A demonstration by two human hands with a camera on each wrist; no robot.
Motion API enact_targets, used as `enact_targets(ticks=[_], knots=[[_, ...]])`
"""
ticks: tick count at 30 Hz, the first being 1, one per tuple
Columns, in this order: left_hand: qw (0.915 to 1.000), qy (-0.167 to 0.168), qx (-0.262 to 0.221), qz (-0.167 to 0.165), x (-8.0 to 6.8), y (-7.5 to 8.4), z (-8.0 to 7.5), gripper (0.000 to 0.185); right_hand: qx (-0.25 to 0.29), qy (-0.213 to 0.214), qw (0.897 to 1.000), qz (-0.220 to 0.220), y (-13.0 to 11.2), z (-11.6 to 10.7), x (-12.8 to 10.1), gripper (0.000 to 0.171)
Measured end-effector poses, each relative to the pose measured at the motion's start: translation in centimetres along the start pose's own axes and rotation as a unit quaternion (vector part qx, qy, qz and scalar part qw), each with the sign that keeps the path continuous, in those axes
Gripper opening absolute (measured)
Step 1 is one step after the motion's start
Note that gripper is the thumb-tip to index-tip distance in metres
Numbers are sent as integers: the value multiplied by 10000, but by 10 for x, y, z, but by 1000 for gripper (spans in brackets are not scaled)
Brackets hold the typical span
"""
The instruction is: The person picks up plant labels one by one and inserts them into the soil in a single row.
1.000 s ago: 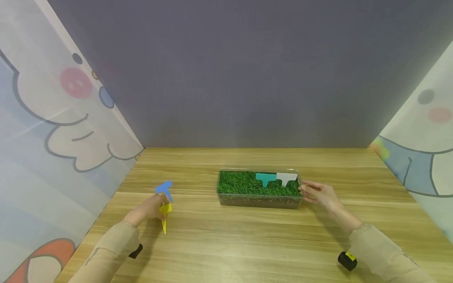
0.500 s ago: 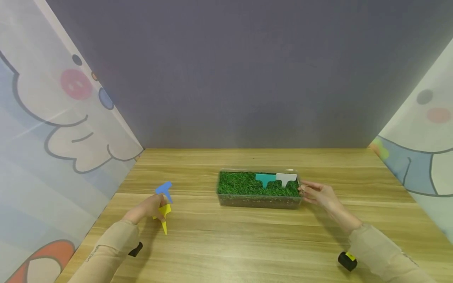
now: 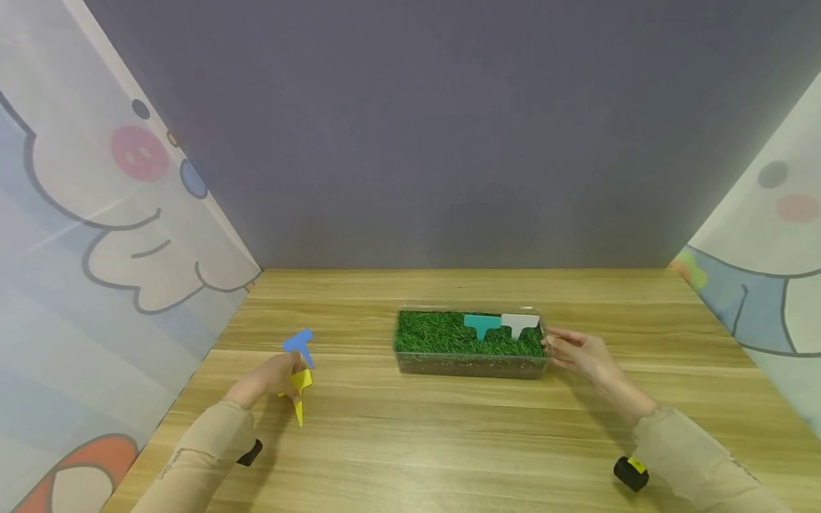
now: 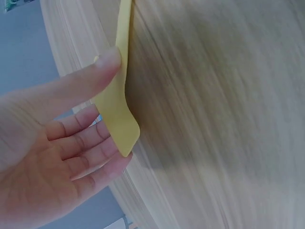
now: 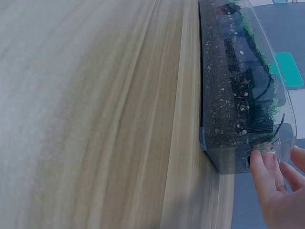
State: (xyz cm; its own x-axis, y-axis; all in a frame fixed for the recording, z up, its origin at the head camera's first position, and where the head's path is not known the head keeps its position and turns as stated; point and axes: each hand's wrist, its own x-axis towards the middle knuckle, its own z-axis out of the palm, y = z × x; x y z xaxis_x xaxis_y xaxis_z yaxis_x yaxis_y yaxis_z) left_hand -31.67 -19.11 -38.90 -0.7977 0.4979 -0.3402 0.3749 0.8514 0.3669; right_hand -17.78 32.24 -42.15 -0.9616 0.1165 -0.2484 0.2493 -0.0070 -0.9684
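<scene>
My left hand (image 3: 272,376) pinches a yellow T-shaped plant label (image 3: 301,379) over the left of the table. In the left wrist view the thumb lies on the face of the label, with the fingers behind it. Just beyond that hand is a blue T-shaped plant label (image 3: 298,341). My right hand (image 3: 589,356) holds the right end of a clear planter box (image 3: 471,365), fingertips on its end wall and one digit at the rim. Soil fills the box below green grass (image 3: 436,331). A teal label (image 3: 482,323) and a white label (image 3: 519,322) stand side by side in the grass.
The wooden table (image 3: 398,442) runs back to a grey wall (image 3: 449,142). Cartoon-printed panels (image 3: 135,206) flank both sides. Small black items (image 3: 631,474) show beside each forearm.
The yellow label has tilted a little in my left hand, and more of its crosspiece shows. My right hand, the planter box and the blue label stay put.
</scene>
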Motion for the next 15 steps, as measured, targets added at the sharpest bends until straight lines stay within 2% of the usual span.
enact_targets(ticks=[5, 8, 12, 15], knots=[[9997, 124, 48, 190, 2, -2, 1, 40, 172, -27, 9998, 84, 12, -7, 10, 84], [9992, 148, -75, 370, 4, -5, 1, 30, 193, 12, 9997, 119, 15, -8, 12, 94], [9967, 111, -269, 755, 6, -9, -4, 17, 225, -25, 9997, 124, 14, -8, 11, 91], [9938, 35, -415, 1033, 7, -9, -10, 15, 232, -78, 9997, 59, 9, -6, 8, 77]])
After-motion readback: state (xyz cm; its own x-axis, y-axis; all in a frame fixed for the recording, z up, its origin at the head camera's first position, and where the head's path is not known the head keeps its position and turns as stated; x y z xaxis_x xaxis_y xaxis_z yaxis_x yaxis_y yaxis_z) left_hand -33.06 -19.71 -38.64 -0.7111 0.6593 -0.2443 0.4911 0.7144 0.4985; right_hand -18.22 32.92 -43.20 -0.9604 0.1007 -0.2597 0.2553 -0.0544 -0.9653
